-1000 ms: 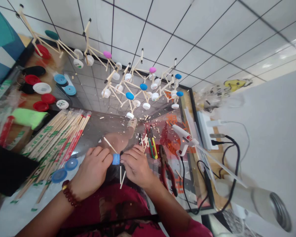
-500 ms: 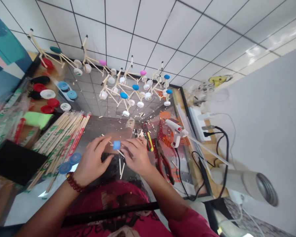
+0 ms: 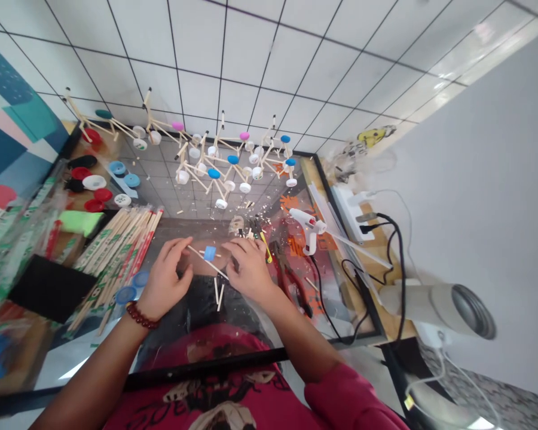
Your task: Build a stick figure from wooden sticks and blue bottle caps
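A small blue bottle cap (image 3: 210,254) lies between my hands, with a short wooden stick passing by or through it; which one I cannot tell. Just in front of it a longer thin stick (image 3: 208,262) slants from my left fingertips toward my right thumb. My left hand (image 3: 165,276) is open, thumb and forefinger apart, near the stick's left end. To the right of the cap, my right hand (image 3: 250,269) has its fingers loosely bent and its thumb apart, close to the stick's other end. Two short stick pieces (image 3: 218,292) lie nearer my body.
Several stick figures with cap wheels (image 3: 233,160) stand along the back. Bundled chopsticks (image 3: 121,251) and loose caps (image 3: 102,194) lie left. Right are red-handled pliers (image 3: 291,283), a yellow cutter (image 3: 266,246), a white glue gun (image 3: 307,227) with its cord, and a power strip (image 3: 353,212).
My left hand has drawn back a little to the left, away from the blue cap. The cap now appears tilted, and the view has shifted slightly.
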`<state>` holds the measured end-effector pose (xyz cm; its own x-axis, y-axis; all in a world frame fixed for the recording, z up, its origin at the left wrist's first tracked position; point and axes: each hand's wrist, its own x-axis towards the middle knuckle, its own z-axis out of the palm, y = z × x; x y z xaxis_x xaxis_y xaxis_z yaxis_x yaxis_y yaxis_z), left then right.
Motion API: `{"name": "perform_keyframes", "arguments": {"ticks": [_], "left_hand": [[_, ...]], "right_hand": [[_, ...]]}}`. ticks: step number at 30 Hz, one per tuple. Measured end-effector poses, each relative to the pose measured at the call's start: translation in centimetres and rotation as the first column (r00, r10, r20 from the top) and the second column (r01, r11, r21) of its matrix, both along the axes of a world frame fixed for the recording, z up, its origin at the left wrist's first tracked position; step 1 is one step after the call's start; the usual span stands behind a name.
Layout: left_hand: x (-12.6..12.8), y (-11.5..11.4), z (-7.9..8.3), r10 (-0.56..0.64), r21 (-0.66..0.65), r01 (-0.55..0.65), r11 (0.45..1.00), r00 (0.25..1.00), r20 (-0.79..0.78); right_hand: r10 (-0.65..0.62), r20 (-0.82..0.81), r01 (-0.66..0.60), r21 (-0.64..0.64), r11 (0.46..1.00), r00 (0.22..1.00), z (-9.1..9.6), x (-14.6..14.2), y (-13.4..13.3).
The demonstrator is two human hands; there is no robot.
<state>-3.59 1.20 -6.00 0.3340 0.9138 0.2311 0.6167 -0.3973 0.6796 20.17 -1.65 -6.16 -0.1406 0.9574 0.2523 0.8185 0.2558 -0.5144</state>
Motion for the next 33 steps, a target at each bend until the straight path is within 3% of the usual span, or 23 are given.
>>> {"name": "perform_keyframes", "arguments": {"ticks": [6,10,12,14,16,17,19,20,22,29,31,33], "left_hand": [[1.3,0.1,1.2,-0.062,0.033,0.064,0.997,0.996,-0.071],[2.6,0.9,1.9,-0.139,-0.062,0.131,0.989,0.982,-0.131],[2.8,1.1,2.2,-0.096,-0.126,0.092,0.988,0.995,-0.026],[2.9,1.0,2.7,0.026,-0.259,0.033,0.965,0.975,0.222],[3.0,0.7,3.6,0.234,-0.514,0.077,0.854,0.826,0.513],[3.1,0.5,4.2,0.343,-0.642,0.180,0.746,0.722,0.601],[3.2,0.1,5.2,0.541,-0.767,0.363,0.529,0.553,0.634],[3.4,0.0,5.6,0.612,-0.789,0.423,0.446,0.500,0.613],[3.7,-0.2,6.2,0.709,-0.807,0.479,0.346,0.430,0.559],[5.5,-0.8,6.0,0.841,-0.827,0.530,0.189,0.347,0.415],[5.8,-1.0,5.6,0.842,-0.826,0.530,0.191,0.343,0.415],[6.0,-1.4,5.0,0.804,-0.824,0.508,0.250,0.366,0.469]], "right_hand": [[-0.034,-0.005,0.034,0.006,0.999,0.999,0.2,0.0,-0.1],[-0.045,-0.019,0.045,0.026,0.999,0.999,0.2,-0.1,-0.1],[-0.039,-0.041,0.041,0.046,0.998,0.998,0.2,-0.1,0.0],[-0.029,-0.096,0.037,0.080,0.996,0.995,0.3,0.1,0.0],[-0.012,-0.206,0.035,0.108,0.994,0.979,0.4,0.1,-0.1],[0.008,-0.277,0.026,0.117,0.993,0.961,0.5,0.1,-0.1],[0.058,-0.407,-0.010,0.120,0.993,0.911,0.8,0.0,-0.2],[0.079,-0.453,-0.029,0.117,0.993,0.888,0.9,-0.1,-0.3],[0.108,-0.490,-0.064,0.104,0.992,0.865,1.2,-0.3,-0.4],[0.153,-0.476,-0.130,0.082,0.988,0.866,1.7,-0.4,-0.6],[0.147,-0.469,-0.125,0.079,0.989,0.871,1.5,-0.3,-0.6],[0.143,-0.462,-0.115,0.089,0.989,0.875,1.2,-0.2,-0.6]]}}
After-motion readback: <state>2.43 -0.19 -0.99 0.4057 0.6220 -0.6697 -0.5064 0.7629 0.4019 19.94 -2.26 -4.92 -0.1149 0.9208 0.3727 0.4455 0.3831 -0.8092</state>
